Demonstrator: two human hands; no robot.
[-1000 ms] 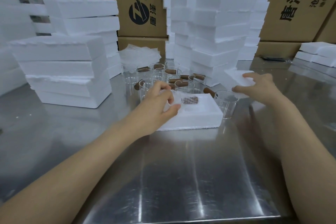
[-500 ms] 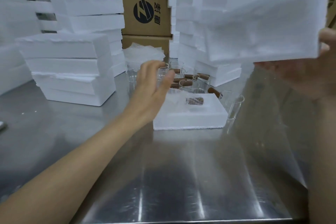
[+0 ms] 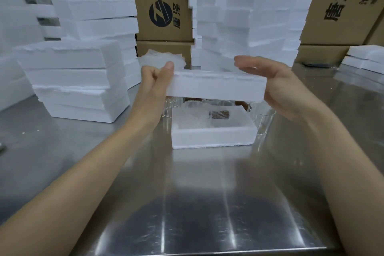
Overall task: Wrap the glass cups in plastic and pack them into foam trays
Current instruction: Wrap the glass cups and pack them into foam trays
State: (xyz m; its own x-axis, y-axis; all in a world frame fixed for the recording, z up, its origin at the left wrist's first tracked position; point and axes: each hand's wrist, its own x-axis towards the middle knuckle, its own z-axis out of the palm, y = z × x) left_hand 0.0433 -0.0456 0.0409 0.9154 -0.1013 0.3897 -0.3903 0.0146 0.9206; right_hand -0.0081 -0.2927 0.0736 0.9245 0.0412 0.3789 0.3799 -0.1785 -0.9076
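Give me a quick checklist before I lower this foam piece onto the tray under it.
1. Grip on the foam piece: the left hand pinches one end and the right hand holds the other. Ok.
2. Foam piece level: roughly level. Ok.
3. Lined up over the foam tray: it hangs above the tray, but the exact edge match is unclear. Cannot tell.
4. Wrapped cup seated in the tray: it lies inside, but whether the plastic sits below the rim is unclear. Cannot tell.
5. Loose glass cup: it stands close by the tray's right side and might get knocked. Not ok.
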